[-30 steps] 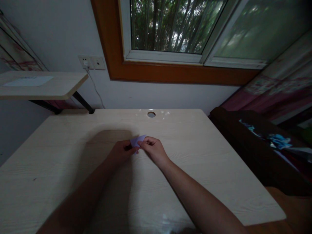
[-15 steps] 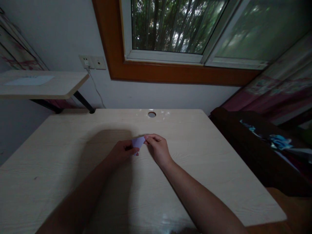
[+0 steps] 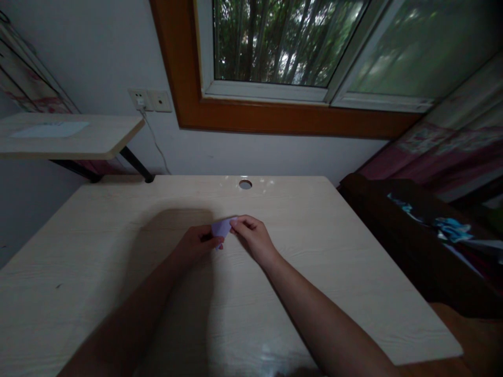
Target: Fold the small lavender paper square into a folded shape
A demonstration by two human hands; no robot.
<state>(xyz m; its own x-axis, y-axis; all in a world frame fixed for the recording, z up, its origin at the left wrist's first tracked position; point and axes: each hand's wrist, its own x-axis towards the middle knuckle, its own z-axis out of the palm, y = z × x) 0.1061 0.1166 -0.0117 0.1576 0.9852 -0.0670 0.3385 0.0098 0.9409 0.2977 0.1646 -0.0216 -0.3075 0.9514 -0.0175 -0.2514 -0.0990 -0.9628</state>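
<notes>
Between my two hands is a small piece of purple paper [image 3: 221, 227], folded into a roughly triangular shape. My left hand [image 3: 198, 242] grips its left and lower edge, thumb in front. The thumb and fingers of my right hand [image 3: 253, 234] pinch its upper right corner. Both hands are just above the pale wooden desk [image 3: 283, 293], near its middle. Fingers hide part of the paper, so its inner folds cannot be made out.
A raised shelf [image 3: 113, 141] on black legs stands at the desk's back left, with a white sheet [image 3: 51, 129] on it. A round cable hole [image 3: 245, 184] lies near the back edge. A white cord [image 3: 155, 139] hangs from the wall socket [image 3: 149, 100]. Dark furniture [image 3: 393, 235] stands right of the desk.
My right fingers have shifted slightly left along the paper, and its upper right tip now shows past them. My left hand keeps nearly the same place.
</notes>
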